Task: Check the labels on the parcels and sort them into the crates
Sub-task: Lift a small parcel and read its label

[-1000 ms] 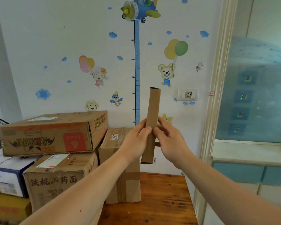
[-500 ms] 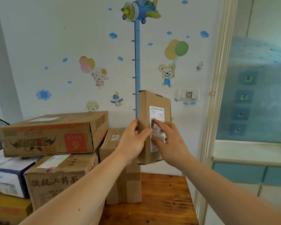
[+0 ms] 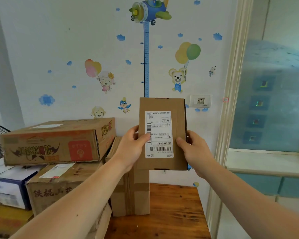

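The flat parcel (image 3: 178, 124) is hanging upright above the wooden table (image 3: 173, 213), label (image 3: 159, 134) facing us upside down, the left hand (image 3: 129, 150) gripping its left edge with thumb on the label and the right hand (image 3: 195, 150) gripping its right edge. On the table a taped carton (image 3: 129, 192) is standing closed, more closed cartons (image 3: 55, 142) are sitting stacked left of the table, and behind it a stickered wall (image 3: 59, 40) is rising.
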A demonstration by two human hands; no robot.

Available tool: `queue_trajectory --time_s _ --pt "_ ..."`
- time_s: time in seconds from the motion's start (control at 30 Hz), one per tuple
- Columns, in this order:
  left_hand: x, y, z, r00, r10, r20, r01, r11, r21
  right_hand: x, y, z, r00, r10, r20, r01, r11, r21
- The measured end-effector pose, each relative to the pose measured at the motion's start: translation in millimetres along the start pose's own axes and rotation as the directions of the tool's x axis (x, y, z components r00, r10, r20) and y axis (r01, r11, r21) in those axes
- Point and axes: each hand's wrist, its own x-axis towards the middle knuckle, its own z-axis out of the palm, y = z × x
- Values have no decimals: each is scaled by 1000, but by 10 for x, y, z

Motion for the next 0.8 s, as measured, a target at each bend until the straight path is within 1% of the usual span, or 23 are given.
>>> queue_trajectory --time_s 0.1,0.2,0.3,0.4,0.5,0.6,0.8 --pt "2 -25 20 1000 18 5 -18 999 30 0 9 4 1000 0 -21 0 1000 -10" --pt "1 -46 14 1000 -11 -5 11 1000 17 -16 31 12 1000 12 -29 -12 1000 -16" --pt "7 -65 -39 999 -43 11 44 999 -7 -48 25 8 1000 25 -4 -25 999 -45" --pt "8 -106 -61 999 -36 35 36 999 -1 -74 27 14 999 31 8 -30 997 -72" --pt "-12 -132 -74 1000 -11 22 11 1000 -3 -95 33 37 999 36 -8 -37 997 -70" --pt "-32 -150 -119 1000 -18 16 19 1000 -18 -112 40 59 999 33 -9 -34 997 -72" --pt "-57 -169 -228 999 -22 44 25 998 -63 -181 27 187 999 45 -27 -46 998 -39"
